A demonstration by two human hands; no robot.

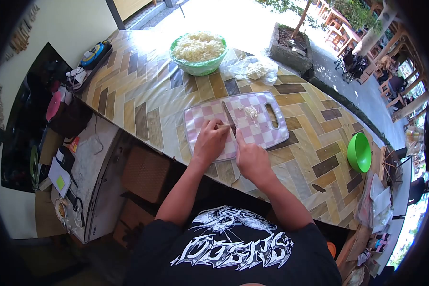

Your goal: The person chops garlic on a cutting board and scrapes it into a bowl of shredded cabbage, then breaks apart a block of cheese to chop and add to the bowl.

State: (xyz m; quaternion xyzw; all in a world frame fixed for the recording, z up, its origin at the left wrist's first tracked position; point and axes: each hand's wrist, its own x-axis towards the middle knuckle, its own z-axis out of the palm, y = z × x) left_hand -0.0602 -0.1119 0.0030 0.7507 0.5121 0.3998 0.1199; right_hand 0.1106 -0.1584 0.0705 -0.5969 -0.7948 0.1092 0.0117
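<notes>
On the pink-and-white checkered cutting board (207, 110), my right hand (252, 159) is wrapped round the handle of a knife (228, 114), its blade pointing away from me. Just left of the blade, my left hand (210, 140) has its fingers curled down on a small pale piece of food (221, 127), mostly hidden under the fingertips. Thin whitish shreds (249, 112) lie on the board to the right of the knife. Beyond the board stands a green basket (200, 68) heaped with similar pale shreds (199, 46).
A clear plastic bag (258, 70) with pale food lies right of the basket. A bright green bowl (359, 152) sits at the table's right end. The table (310, 148) has a wood-pattern cover. A stone planter (291, 50) stands beyond its far edge.
</notes>
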